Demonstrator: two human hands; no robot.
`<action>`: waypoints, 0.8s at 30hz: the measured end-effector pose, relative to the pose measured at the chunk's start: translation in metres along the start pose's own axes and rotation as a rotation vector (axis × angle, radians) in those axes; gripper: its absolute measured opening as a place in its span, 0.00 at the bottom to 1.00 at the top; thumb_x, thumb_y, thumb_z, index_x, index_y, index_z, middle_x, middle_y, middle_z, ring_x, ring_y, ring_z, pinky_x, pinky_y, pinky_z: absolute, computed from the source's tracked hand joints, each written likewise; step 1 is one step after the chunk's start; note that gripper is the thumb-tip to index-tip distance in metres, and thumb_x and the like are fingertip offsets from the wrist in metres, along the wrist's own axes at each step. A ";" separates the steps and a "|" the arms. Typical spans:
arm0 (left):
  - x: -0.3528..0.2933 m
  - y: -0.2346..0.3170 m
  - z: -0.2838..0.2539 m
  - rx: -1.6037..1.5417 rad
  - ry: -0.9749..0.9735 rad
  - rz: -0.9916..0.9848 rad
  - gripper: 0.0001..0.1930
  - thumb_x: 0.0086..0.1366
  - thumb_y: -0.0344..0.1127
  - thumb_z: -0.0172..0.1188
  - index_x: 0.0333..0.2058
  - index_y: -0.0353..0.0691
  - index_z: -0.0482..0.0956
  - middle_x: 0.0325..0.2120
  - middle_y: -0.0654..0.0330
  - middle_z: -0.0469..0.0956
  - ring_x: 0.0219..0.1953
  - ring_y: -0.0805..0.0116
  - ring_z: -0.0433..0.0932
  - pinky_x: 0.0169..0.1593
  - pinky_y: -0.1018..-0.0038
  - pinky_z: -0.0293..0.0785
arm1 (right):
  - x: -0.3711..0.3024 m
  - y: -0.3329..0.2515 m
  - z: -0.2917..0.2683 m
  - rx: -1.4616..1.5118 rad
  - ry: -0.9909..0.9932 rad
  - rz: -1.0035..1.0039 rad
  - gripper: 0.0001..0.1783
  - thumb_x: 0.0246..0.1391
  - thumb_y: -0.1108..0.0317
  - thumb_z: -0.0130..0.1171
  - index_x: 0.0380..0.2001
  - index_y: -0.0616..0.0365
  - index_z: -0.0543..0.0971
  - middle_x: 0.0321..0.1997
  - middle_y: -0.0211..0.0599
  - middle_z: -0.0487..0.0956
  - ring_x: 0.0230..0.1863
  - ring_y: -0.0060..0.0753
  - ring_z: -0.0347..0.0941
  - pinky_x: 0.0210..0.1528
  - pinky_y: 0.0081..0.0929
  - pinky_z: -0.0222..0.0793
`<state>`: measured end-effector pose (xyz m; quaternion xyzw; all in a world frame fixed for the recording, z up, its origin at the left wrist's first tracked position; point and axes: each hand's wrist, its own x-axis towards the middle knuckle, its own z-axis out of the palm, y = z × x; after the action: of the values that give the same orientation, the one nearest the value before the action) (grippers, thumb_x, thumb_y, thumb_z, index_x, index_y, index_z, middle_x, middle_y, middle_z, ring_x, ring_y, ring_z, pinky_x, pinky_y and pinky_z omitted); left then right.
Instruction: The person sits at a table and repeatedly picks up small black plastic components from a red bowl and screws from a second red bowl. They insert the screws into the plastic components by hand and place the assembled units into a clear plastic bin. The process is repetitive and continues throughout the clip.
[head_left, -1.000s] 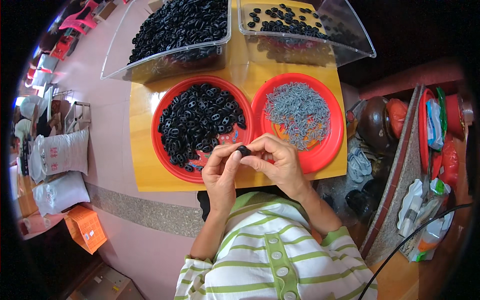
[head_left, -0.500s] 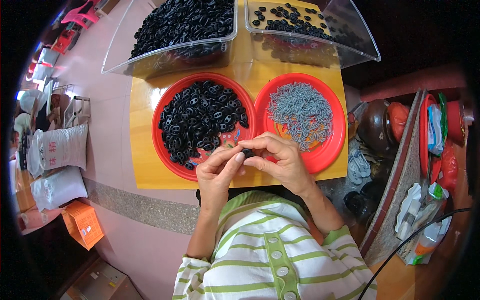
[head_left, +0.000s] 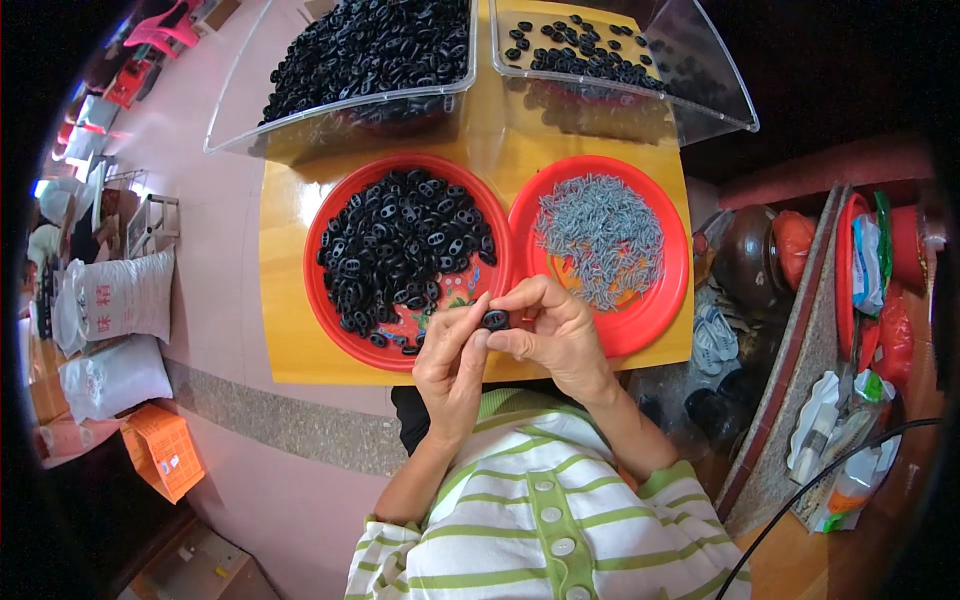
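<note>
Between the fingertips of both hands sits a small black oval plastic piece with two holes (head_left: 495,320), held just in front of the plates. My left hand (head_left: 452,355) pinches its left side. My right hand (head_left: 552,325) grips it with thumb and forefinger from the right. Beyond my left hand, a red plate (head_left: 313,270) carries a heap of similar black pieces, its floral bottom partly showing. A second red plate (head_left: 676,270), behind my right hand, bears a pile of small grey screw-like pins (head_left: 600,235).
At the yellow table's (head_left: 285,350) far side stand a clear bin (head_left: 235,125) full of black pieces and another clear bin (head_left: 735,110) with fewer. White sacks (head_left: 120,295) and an orange box (head_left: 165,450) lie left on the floor. A brown jar (head_left: 748,255) stands right.
Both hands have moved slightly nearer to me and turned, so the black piece's two-holed face now shows between the fingertips. The plates appear a little lower in the picture.
</note>
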<state>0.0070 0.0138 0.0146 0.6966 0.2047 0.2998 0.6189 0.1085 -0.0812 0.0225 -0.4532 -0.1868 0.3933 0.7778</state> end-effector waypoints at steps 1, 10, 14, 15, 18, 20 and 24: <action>-0.001 -0.001 0.000 -0.025 0.002 -0.021 0.16 0.61 0.23 0.54 0.49 0.35 0.76 0.36 0.60 0.73 0.37 0.75 0.70 0.43 0.81 0.65 | -0.001 -0.001 0.002 0.018 0.005 0.025 0.15 0.49 0.77 0.63 0.41 0.60 0.73 0.33 0.25 0.73 0.33 0.14 0.70 0.38 0.14 0.70; -0.002 0.005 0.001 -0.548 0.025 -0.303 0.12 0.62 0.23 0.53 0.44 0.31 0.77 0.40 0.60 0.73 0.40 0.76 0.72 0.46 0.81 0.68 | -0.006 -0.012 -0.001 -0.108 -0.015 0.088 0.11 0.55 0.76 0.56 0.43 0.63 0.73 0.33 0.30 0.76 0.34 0.15 0.73 0.36 0.15 0.71; -0.001 0.003 -0.001 -0.378 0.006 -0.238 0.12 0.63 0.23 0.53 0.45 0.31 0.76 0.39 0.60 0.72 0.38 0.77 0.73 0.42 0.82 0.70 | -0.009 -0.018 0.003 -0.219 0.026 0.068 0.10 0.55 0.77 0.56 0.42 0.64 0.74 0.33 0.30 0.77 0.34 0.15 0.73 0.35 0.15 0.72; 0.000 0.008 -0.002 -0.340 -0.012 -0.227 0.12 0.63 0.23 0.53 0.45 0.32 0.76 0.39 0.60 0.72 0.37 0.77 0.73 0.41 0.83 0.70 | -0.009 -0.018 0.002 -0.260 0.020 0.049 0.10 0.55 0.77 0.55 0.42 0.64 0.74 0.33 0.30 0.77 0.35 0.16 0.74 0.35 0.15 0.72; 0.003 0.010 -0.003 -0.202 -0.039 -0.187 0.12 0.62 0.23 0.54 0.45 0.32 0.76 0.38 0.60 0.72 0.37 0.77 0.73 0.41 0.83 0.70 | -0.008 -0.016 0.001 -0.255 0.030 0.074 0.09 0.55 0.78 0.55 0.41 0.64 0.74 0.34 0.31 0.77 0.36 0.16 0.74 0.36 0.15 0.73; 0.005 0.011 -0.003 -0.200 -0.018 -0.248 0.12 0.62 0.24 0.55 0.45 0.32 0.77 0.37 0.60 0.72 0.37 0.78 0.73 0.41 0.83 0.70 | -0.008 -0.015 0.000 -0.215 0.044 0.091 0.09 0.55 0.78 0.55 0.40 0.64 0.73 0.34 0.31 0.77 0.36 0.17 0.74 0.37 0.16 0.73; 0.005 0.007 -0.004 -0.266 -0.012 -0.317 0.07 0.61 0.24 0.57 0.38 0.31 0.77 0.34 0.62 0.72 0.33 0.78 0.72 0.38 0.83 0.71 | -0.008 -0.013 0.002 -0.159 0.070 0.081 0.09 0.56 0.77 0.55 0.41 0.65 0.73 0.36 0.33 0.77 0.36 0.18 0.75 0.37 0.16 0.73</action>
<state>0.0077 0.0193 0.0228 0.5695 0.2668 0.2189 0.7460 0.1084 -0.0897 0.0353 -0.5343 -0.1717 0.3924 0.7288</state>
